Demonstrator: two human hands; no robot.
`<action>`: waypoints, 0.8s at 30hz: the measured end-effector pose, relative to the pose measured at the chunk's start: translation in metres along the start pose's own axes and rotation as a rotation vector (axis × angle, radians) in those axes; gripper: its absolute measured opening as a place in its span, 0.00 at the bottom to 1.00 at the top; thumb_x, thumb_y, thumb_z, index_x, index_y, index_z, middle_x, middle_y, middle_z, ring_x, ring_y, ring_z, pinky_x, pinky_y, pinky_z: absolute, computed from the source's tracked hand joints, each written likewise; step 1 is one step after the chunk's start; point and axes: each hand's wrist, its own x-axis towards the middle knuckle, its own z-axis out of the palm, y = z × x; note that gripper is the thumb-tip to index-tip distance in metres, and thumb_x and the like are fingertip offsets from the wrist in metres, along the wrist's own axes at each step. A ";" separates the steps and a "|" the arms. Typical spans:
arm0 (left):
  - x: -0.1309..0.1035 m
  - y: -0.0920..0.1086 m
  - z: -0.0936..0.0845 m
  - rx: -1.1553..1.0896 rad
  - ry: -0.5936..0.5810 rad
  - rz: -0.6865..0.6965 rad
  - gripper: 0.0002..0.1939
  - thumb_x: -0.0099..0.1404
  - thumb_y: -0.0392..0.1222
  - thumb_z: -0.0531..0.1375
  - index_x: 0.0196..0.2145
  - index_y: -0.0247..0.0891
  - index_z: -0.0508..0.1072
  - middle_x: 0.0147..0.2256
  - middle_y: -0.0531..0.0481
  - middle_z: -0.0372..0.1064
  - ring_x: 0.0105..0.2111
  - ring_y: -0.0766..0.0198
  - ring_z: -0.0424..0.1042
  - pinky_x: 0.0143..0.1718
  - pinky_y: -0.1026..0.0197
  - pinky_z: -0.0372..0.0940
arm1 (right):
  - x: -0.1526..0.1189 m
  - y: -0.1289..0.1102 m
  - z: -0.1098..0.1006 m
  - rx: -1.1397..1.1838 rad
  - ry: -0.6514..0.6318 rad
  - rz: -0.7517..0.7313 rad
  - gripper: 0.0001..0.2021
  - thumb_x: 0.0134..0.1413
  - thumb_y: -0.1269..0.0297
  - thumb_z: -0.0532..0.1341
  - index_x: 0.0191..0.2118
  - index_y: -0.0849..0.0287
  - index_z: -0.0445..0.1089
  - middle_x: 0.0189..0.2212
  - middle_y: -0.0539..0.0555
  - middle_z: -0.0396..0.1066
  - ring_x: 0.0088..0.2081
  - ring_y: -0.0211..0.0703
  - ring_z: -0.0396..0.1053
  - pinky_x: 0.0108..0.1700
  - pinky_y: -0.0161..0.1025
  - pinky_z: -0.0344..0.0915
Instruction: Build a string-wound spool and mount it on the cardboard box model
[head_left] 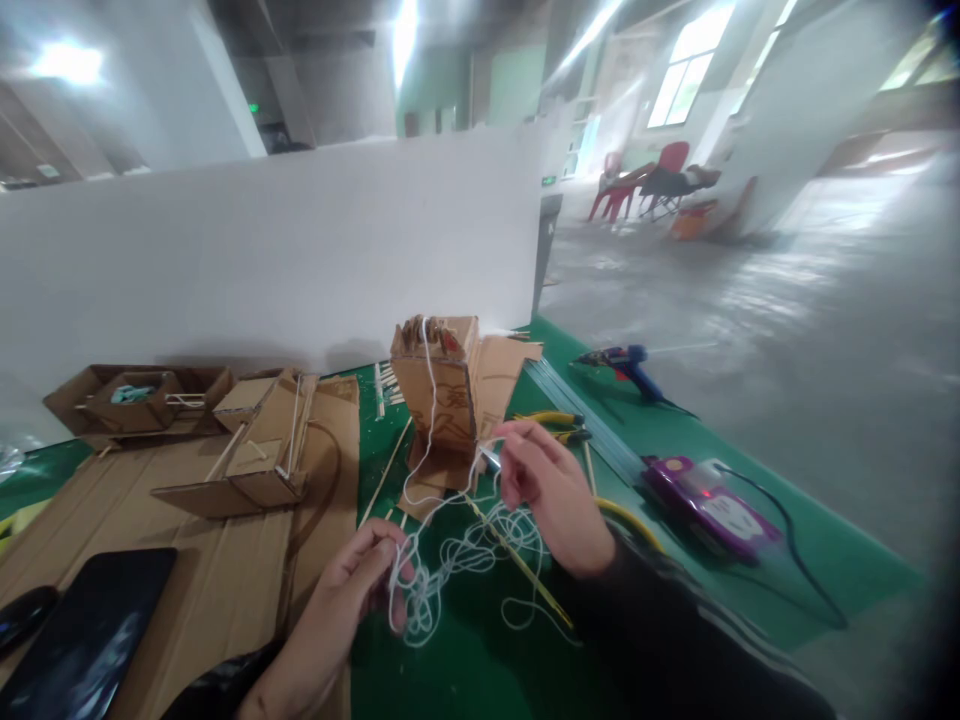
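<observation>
A loose tangle of white string (472, 550) lies and hangs over the green table in front of me. My left hand (367, 575) is closed on loops of it at the left side. Higher and to the right, my right hand (544, 485) pinches a strand between thumb and fingers. One length of string runs up the front of a cardboard structure (442, 395) and over its top. That structure stands upright just beyond my hands. A thin yellowish stick (525, 570) lies under the string, between the hands.
Left, a cardboard sheet (217, 570) carries a cardboard model (262, 460) and a black phone (90, 630). Pliers (559, 420) lie behind my right hand. A blue glue gun (626, 370) and a purple power strip (709, 505) with a cable sit right. A white partition (300, 250) stands behind.
</observation>
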 end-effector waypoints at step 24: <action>-0.019 0.025 -0.016 0.122 -0.119 0.063 0.22 0.68 0.55 0.58 0.57 0.49 0.70 0.62 0.41 0.63 0.17 0.81 0.58 0.16 0.74 0.55 | -0.019 0.018 0.010 -0.878 -0.810 0.117 0.09 0.58 0.64 0.59 0.29 0.61 0.71 0.21 0.46 0.64 0.24 0.33 0.59 0.27 0.31 0.56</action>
